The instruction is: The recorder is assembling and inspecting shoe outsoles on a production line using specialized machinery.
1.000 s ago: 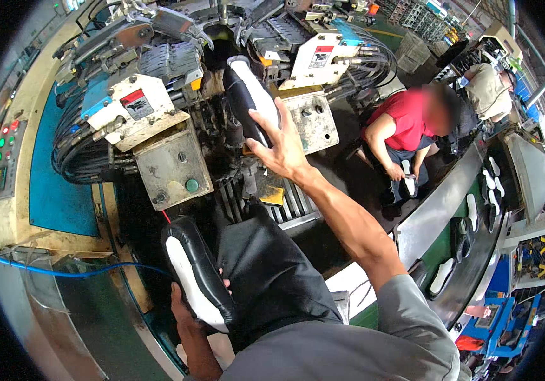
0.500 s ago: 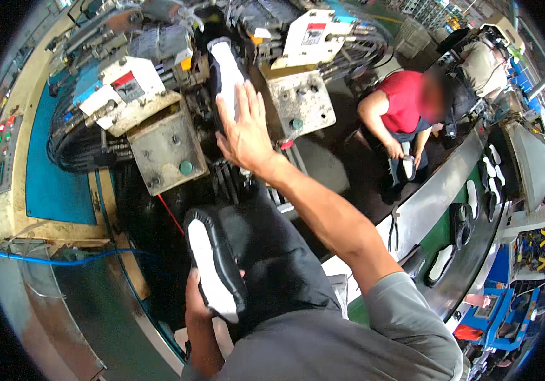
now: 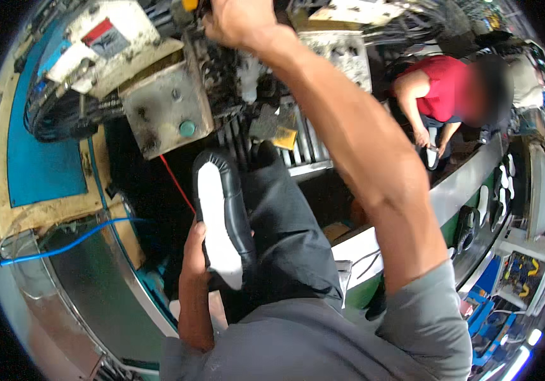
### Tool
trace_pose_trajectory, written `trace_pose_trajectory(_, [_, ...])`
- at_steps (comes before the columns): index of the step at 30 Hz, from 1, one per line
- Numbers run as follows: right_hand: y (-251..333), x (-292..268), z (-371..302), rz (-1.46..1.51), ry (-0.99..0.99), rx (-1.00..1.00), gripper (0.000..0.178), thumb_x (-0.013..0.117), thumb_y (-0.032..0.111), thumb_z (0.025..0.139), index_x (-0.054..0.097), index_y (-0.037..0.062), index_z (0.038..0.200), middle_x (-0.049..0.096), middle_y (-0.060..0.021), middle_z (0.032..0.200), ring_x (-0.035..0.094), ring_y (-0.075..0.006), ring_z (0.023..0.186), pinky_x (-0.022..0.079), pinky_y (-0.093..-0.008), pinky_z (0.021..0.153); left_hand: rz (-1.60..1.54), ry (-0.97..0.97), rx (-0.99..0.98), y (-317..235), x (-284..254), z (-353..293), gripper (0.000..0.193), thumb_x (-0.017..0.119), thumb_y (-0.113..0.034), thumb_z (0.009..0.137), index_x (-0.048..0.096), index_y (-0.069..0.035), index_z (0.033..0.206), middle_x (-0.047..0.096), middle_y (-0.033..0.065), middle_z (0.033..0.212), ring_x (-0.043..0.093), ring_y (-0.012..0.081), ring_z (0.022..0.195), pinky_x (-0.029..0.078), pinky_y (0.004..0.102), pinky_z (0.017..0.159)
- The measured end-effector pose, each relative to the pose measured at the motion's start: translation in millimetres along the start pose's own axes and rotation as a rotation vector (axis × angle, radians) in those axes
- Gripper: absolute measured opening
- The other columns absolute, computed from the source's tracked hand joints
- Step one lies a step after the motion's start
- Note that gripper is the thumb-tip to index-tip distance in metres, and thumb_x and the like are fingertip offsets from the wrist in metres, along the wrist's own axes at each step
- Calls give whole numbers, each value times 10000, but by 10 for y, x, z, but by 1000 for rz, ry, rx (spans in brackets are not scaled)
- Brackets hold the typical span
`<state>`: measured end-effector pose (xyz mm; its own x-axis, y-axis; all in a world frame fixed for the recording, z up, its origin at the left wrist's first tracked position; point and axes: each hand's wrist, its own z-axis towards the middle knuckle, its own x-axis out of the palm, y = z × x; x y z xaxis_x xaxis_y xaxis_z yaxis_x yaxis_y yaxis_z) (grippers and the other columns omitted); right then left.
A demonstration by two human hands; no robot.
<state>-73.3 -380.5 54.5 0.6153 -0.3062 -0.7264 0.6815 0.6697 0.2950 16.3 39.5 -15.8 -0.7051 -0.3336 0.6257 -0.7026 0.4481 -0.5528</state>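
My left hand [image 3: 194, 253] grips a black shoe upper [image 3: 241, 209] near my left thigh. Its white sole side [image 3: 214, 209] faces up and its rounded end points away from me. Fingers of this hand partly vanish beneath the shoe. Stretched far forward, my right hand [image 3: 242, 19] reaches in among the parts of the machine [image 3: 228, 79] at the upper edge of the picture. Its fingertips are cut off or hidden there, so whatever it touches does not show.
Stained metal blocks, one with a green button [image 3: 187, 129], flank the machine's middle. A co-worker in red [image 3: 434, 86] holds a shoe at the right. Beyond my right arm runs a conveyor [image 3: 475, 222] carrying shoes and white pieces. A blue hose [image 3: 69, 249] crosses at the left.
My right hand has moved forward, off the white-soled shoe it was touching in the machine; that shoe is out of sight now. The shoe in my left hand sits slightly more upright. The view has shifted.
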Motion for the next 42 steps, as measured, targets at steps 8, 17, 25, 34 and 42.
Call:
trace_pose_trajectory(8, [-465, 123, -569, 252, 62, 92, 920, 787, 370, 876, 436, -7, 1638, 344, -462, 1641, 271, -590, 1595, 240, -641, 1325, 106, -14, 17, -3, -50, 399, 726, 525, -435, 1063, 458, 59, 1592, 675, 273, 1402, 748, 400, 1176, 627, 499, 1014])
trace_pose_trajectory(17, [349, -620, -1198, 522, 59, 79, 1008, 829, 407, 861, 390, -3, 1671, 327, -451, 1662, 267, -569, 1606, 250, -595, 1338, 311, -169, 148, -216, 502, 372, 770, 615, -361, 1059, 372, -54, 1722, 614, 185, 1532, 641, 267, 1344, 537, 388, 1108])
trace_pose_trajectory(25, [828, -919, -3152, 1743, 100, 1355, 847, 755, 379, 1054, 303, 170, 1740, 606, -127, 1537, 638, -256, 1302, 522, -405, 1129, 26, 275, 127, 299, 439, -11, 714, 537, -368, 1180, 242, -100, 1772, 437, 123, 1713, 476, 249, 1537, 406, 431, 1266])
trace_pose_trajectory(34, [1263, -1238, -3361, 1429, -38, 1125, 782, 754, 301, 1069, 354, 115, 1714, 660, -85, 1417, 651, -174, 1170, 549, -343, 1023, 732, 5, 534, 929, 150, -483, 696, 554, -374, 1172, 307, -39, 1730, 482, 166, 1670, 483, 266, 1525, 370, 392, 1267])
trace_pose_trajectory(42, [1947, -1152, -3234, 1292, 203, 798, 901, 827, 326, 1006, 352, 37, 1716, 586, -205, 1553, 587, -266, 1380, 451, -394, 1194, 26, 150, 374, 962, -202, -866, 788, 670, -250, 1062, 276, -36, 1710, 552, 245, 1583, 663, 439, 1342, 556, 620, 1132])
